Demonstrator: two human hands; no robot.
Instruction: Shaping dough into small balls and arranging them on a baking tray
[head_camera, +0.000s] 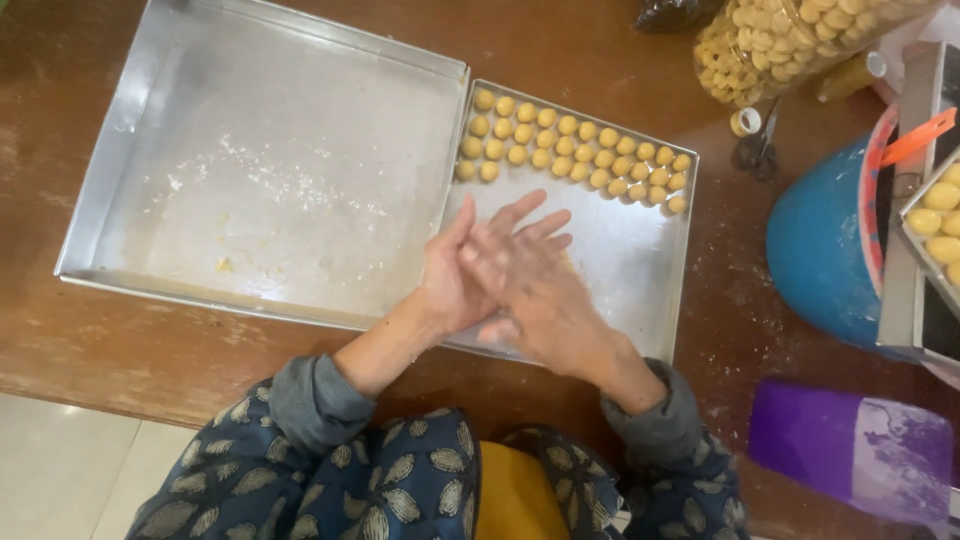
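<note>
Head view: left hand (450, 275) and right hand (535, 280) pressed palm to palm above the near half of the smaller baking tray (640, 255), right hand on top, fingers (520, 212) of both stretched out flat and pointing away toward the far rim. Whatever lies between the palms hidden; impossible to tell whether anything is held there. Rows of small yellow dough balls (575, 150) lined up along the tray's far edge, straight ahead of the fingertips and well apart from them, long axis of the rows running left to right and slanting down to the right. Bare tray floor between hands and rows. Large flour-dusted tray (270, 170) just beside, on the left, on the wooden counter (150, 355); left hand nearer to it.
</note>
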